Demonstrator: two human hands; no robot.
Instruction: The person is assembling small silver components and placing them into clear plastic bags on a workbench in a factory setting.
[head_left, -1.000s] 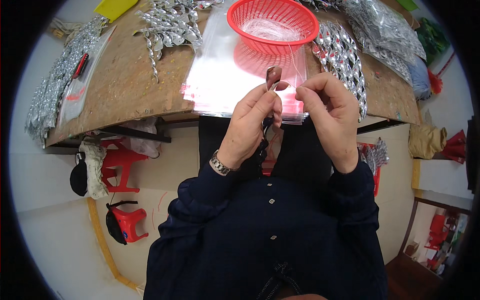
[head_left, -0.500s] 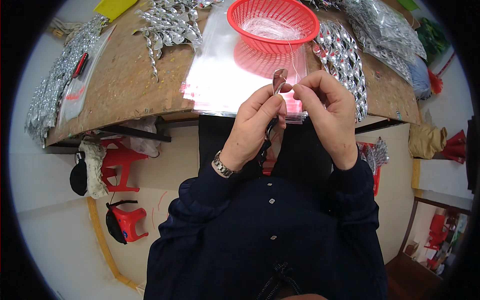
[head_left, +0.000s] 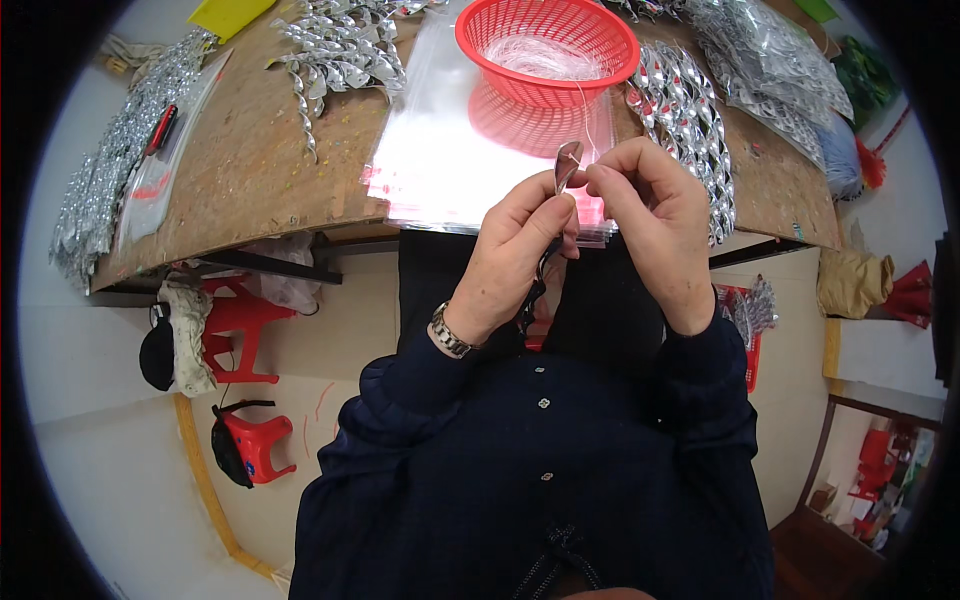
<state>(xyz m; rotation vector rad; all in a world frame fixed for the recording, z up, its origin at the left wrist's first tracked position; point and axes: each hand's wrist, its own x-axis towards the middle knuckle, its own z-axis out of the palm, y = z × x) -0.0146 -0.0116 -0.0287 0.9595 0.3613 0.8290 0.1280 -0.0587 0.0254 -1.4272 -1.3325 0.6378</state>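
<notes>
Between the thumb and fingers of my left hand [head_left: 515, 245] is the top of a shiny silver twisted strip [head_left: 568, 165]; its lower twists hang dark beneath that hand. Close beside it, my right hand [head_left: 655, 220] pinches a thin white thread [head_left: 588, 125] at the strip's upper end. The thread leads up to a red plastic basket [head_left: 550, 85] that holds a loose pile of pale thread [head_left: 545, 58]. Whether the thread is knotted to the strip I cannot tell. Both hands are over the near edge of a stack of clear plastic bags [head_left: 425, 150].
Silver twisted strips [head_left: 685, 130] lie right of the basket, and another bunch [head_left: 340, 50] lies to the left. Packed silver strips [head_left: 770, 70] are piled far right. Silver tinsel [head_left: 120, 150] hangs over the left edge of the wooden table [head_left: 250, 160]. Red stools [head_left: 262, 445] stand on the floor.
The strip's top has turned to show a broader face and shifted slightly right. My left hand moved a little right, closer to the right hand, which stays nearly still.
</notes>
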